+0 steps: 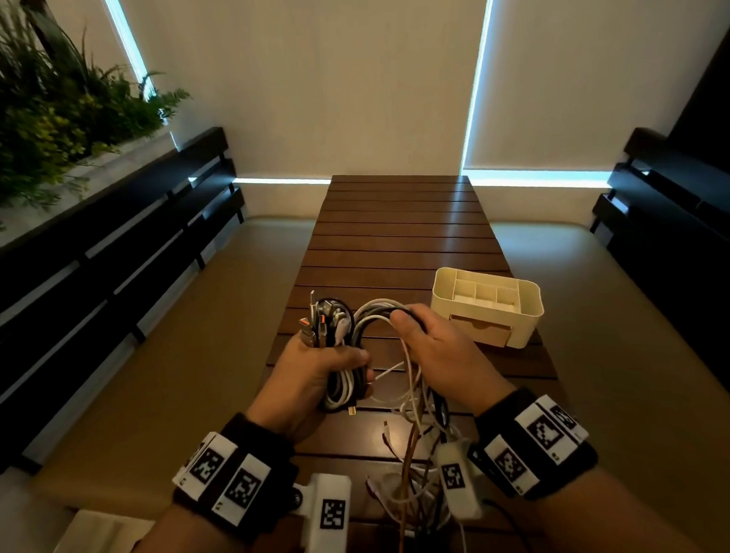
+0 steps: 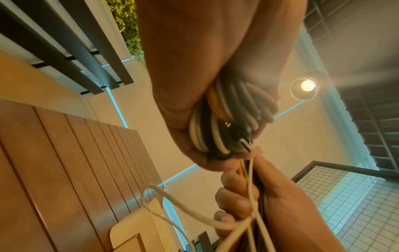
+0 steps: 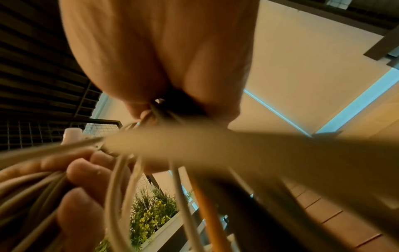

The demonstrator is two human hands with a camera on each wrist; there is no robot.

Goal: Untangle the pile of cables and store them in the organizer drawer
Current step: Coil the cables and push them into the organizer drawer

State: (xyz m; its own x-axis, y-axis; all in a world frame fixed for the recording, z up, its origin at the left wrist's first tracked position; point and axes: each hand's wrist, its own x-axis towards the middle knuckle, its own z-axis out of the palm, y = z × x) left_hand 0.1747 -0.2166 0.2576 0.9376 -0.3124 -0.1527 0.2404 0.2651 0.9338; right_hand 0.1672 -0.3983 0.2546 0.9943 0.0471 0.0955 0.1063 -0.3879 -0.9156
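A tangle of white, black, grey and orange cables (image 1: 353,332) hangs between both hands above the slatted wooden table (image 1: 399,240). My left hand (image 1: 318,376) grips a gathered bundle with several plugs sticking up; the left wrist view shows that bundle (image 2: 226,122) squeezed in the fist. My right hand (image 1: 434,348) holds the looped strands at their top, thumb over them. Loose ends (image 1: 411,464) trail down to the table near me. In the right wrist view blurred cables (image 3: 172,170) cross under the hand. The cream organizer (image 1: 489,308) stands to the right, its drawer front (image 1: 480,331) facing me.
Dark slatted benches (image 1: 100,264) run along both sides of the table over a tan floor. A planter with green foliage (image 1: 42,115) sits at the upper left. The far half of the table shows bare slats.
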